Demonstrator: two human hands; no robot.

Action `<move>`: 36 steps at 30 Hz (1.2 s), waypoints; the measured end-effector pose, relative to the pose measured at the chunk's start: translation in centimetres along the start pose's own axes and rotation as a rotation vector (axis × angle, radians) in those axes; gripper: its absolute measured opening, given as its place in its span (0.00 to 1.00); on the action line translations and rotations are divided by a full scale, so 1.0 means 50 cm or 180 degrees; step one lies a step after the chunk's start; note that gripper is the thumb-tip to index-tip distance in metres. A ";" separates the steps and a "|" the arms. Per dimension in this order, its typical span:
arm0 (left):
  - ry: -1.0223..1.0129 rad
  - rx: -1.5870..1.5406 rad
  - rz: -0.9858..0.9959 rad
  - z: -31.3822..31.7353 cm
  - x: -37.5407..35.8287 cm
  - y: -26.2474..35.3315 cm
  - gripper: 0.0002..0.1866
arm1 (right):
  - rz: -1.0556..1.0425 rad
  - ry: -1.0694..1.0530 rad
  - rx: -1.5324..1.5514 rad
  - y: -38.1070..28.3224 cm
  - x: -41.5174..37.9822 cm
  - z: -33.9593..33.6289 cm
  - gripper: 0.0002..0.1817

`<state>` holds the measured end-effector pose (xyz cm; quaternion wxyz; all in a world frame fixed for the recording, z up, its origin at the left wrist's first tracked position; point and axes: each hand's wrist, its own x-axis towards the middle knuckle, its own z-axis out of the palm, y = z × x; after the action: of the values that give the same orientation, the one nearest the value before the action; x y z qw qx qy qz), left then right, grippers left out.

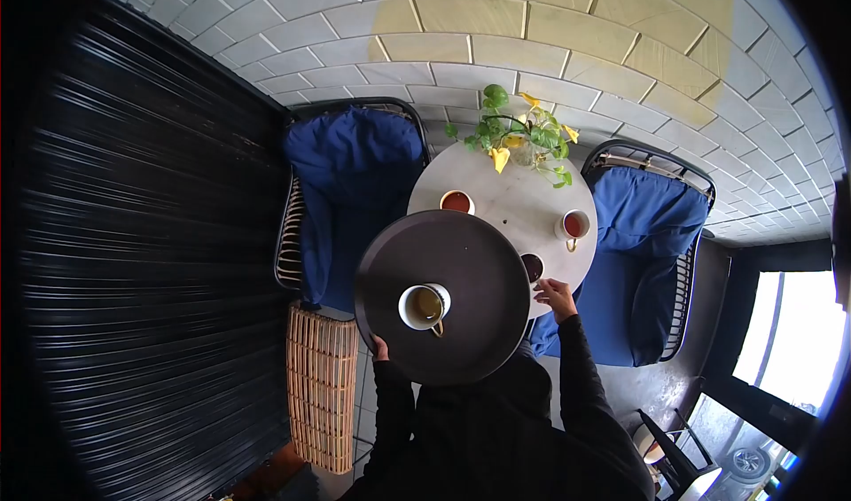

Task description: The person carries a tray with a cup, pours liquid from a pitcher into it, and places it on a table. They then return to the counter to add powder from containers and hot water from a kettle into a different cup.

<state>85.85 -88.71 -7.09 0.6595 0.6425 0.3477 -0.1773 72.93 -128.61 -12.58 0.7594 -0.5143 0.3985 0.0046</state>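
Observation:
Under the left rim of a round dark tray (pixel 461 253), my left hand (pixel 381 348) grips and supports it; most of its fingers are hidden beneath. On the tray stands a white cup (pixel 424 307) with a pale yellowish drink and a gold-coloured handle. My right hand (pixel 556 297) reaches past the tray's right edge. Its bent fingertips close at the near side of a cup with a dark drink (pixel 532 267), whose left part is hidden by the tray. That cup sits over the round pale table (pixel 505 191).
A cup with reddish drink (pixel 456 202) and another cup of reddish drink (pixel 574 226) stand on the table. A potted plant (pixel 527 137) is by the brick wall. Blue-cushioned chairs (pixel 359 164) (pixel 647 226) flank the table. A rattan piece (pixel 322 390) stands at the left.

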 end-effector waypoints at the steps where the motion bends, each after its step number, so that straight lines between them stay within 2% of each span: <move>1: 0.0001 0.0007 -0.0006 0.001 0.001 0.000 0.45 | -0.0003 0.0147 0.0139 -0.003 -0.001 -0.003 0.14; 9: -0.0049 0.0017 -0.0016 0.002 0.008 0.000 0.45 | 0.0156 0.0534 0.0582 -0.026 -0.024 0.011 0.13; 11: -0.0067 0.0000 -0.0028 0.006 0.009 0.000 0.45 | 0.0308 0.1228 -0.0195 -0.025 -0.024 0.014 0.13; 12: -0.0083 0.0005 -0.0036 0.010 0.012 0.001 0.45 | 0.0214 0.1531 -0.0851 -0.026 -0.021 0.013 0.19; 13: -0.0098 0.0010 -0.0038 0.012 0.011 -0.001 0.45 | 0.0215 0.1519 -0.0863 -0.026 -0.021 0.013 0.19; 15: -0.0108 0.0003 -0.0043 0.016 0.015 -0.004 0.45 | -0.0764 0.2104 -0.2258 -0.067 -0.036 0.025 0.19; 16: -0.0108 -0.0010 -0.0056 0.020 0.016 -0.003 0.45 | -0.1063 0.2097 -0.2139 -0.104 -0.048 0.044 0.17; 17: -0.0122 -0.0017 -0.0052 0.023 0.015 -0.004 0.45 | -0.1071 0.2068 -0.2155 -0.147 -0.065 0.071 0.17; 19: -0.0147 -0.0027 -0.0057 0.028 0.014 -0.006 0.45 | -0.1653 0.1223 -0.1191 -0.229 -0.099 0.134 0.16; 21: -0.0154 -0.0034 -0.0091 0.033 0.013 -0.010 0.45 | -0.1835 0.0418 -0.0727 -0.273 -0.120 0.182 0.17; 23: -0.0180 -0.0036 -0.0107 0.039 0.013 -0.012 0.45 | -0.1841 -0.0331 -0.0719 -0.333 -0.166 0.253 0.23; 25: -0.0204 -0.0024 -0.0132 0.045 0.012 -0.012 0.45 | -0.2302 -0.1117 -0.1550 -0.378 -0.190 0.306 0.32; 26: -0.0213 -0.0028 -0.0134 0.048 0.011 -0.012 0.45 | -0.2306 -0.1132 -0.1552 -0.373 -0.193 0.331 0.32; 28: -0.0229 -0.0016 -0.0145 0.051 0.012 -0.012 0.45 | -0.2638 -0.1365 -0.2078 -0.349 -0.198 0.375 0.41; 29: -0.0234 -0.0025 -0.0162 0.051 0.010 -0.012 0.45 | -0.2645 -0.1389 -0.2079 -0.329 -0.194 0.390 0.41; 31: -0.0232 -0.0021 -0.0181 0.048 0.006 -0.014 0.45 | -0.2651 -0.0993 -0.2288 -0.282 -0.185 0.414 0.45; 36: -0.0175 -0.0043 -0.0167 0.034 -0.001 -0.017 0.45 | -0.2338 -0.0955 -0.2023 -0.269 -0.185 0.423 0.41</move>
<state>85.61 -90.45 -7.80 0.6682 0.6236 0.3474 -0.2097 84.93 -114.61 6.74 0.5658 -0.8198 0.0568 -0.0679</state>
